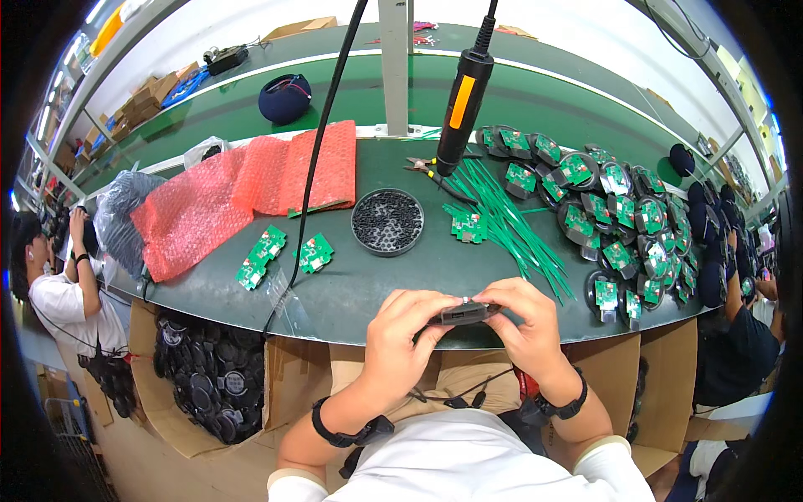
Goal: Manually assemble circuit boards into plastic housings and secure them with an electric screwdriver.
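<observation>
Between my left hand (406, 328) and my right hand (527, 320) I grip a round black plastic housing (465, 314), seen nearly edge-on over the front edge of the table. Fingers of both hands are closed on its two sides, and a small pale bit shows at its top between my fingertips. Beyond my hands lies a loose green circuit board (468, 226), beside a fan of green cable ties (519, 226). A round dish (387, 222) of small black screws stands left of them. An electric screwdriver (464, 105) hangs above the table.
Many black housings with green boards (619, 209) are heaped at right. Pliers (443, 176) lie behind the ties. Red bubble wrap (251, 184) and loose boards (262, 257) lie at left. A cardboard box (201, 443) of black housings stands below. Other people (67, 293) work at both sides.
</observation>
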The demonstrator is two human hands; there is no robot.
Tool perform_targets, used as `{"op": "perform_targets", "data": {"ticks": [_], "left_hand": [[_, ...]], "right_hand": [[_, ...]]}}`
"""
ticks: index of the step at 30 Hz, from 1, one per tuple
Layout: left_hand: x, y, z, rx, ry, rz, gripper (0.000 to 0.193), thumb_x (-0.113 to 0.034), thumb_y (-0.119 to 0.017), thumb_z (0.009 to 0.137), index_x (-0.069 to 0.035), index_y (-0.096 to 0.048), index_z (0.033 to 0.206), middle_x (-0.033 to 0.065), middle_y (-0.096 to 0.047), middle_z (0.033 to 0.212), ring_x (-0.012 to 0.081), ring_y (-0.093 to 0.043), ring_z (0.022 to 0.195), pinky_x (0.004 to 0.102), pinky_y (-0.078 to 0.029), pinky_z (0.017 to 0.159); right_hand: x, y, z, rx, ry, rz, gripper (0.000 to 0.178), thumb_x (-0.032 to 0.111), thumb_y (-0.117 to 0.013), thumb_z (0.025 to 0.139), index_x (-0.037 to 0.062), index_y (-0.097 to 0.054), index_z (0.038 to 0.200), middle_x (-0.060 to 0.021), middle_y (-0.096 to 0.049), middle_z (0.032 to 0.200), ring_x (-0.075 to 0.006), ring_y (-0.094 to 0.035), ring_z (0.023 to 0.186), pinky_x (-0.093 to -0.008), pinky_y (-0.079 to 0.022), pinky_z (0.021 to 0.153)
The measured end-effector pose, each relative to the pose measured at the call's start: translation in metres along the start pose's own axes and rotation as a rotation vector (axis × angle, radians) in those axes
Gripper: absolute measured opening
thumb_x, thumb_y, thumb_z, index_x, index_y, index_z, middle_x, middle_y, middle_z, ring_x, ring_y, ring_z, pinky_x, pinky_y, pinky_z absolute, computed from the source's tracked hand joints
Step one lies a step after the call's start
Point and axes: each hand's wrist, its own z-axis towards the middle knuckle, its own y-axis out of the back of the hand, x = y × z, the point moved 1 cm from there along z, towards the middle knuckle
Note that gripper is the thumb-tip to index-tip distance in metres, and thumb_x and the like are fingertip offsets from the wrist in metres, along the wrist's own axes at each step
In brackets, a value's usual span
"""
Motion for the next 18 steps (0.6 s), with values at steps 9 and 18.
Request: {"op": "perform_targets", "data": {"ticks": [9, 18], "left_hand": [[-0.0057, 0.004, -0.0053, -0.099, -0.093, -0.006, 0.044, 0.009, -0.079, 0.077, -0.01, -0.081, 0.117, 0.0074, -0.079, 0.111, 0.0288, -0.07, 0.1, 0.0388, -0.058, 0.087], [0.0, -0.0001, -0.0067, -0.044, -0.072, -0.037, 0.04, 0.007, -0.081, 0.08, -0.007, -0.08, 0.118, 0.0092, -0.079, 0.109, 0.0306, -0.071, 0.097, 0.0386, -0.058, 0.087]], "right_hand": [[0.0114, -0.0035, -0.001, -0.021, 0.07, -0.008, 0.041, -0.014, -0.076, 0.078, 0.0061, -0.081, 0.114, -0.0106, -0.074, 0.107, -0.0255, -0.074, 0.096, -0.0353, -0.061, 0.082], [0.0037, 0.0009, -0.009, -0.142, 0.063, -0.081, 0.032, -0.003, -0.087, 0.075, 0.0051, -0.079, 0.105, -0.012, -0.075, 0.109, -0.0292, -0.074, 0.098, -0.0382, -0.06, 0.082]]}}
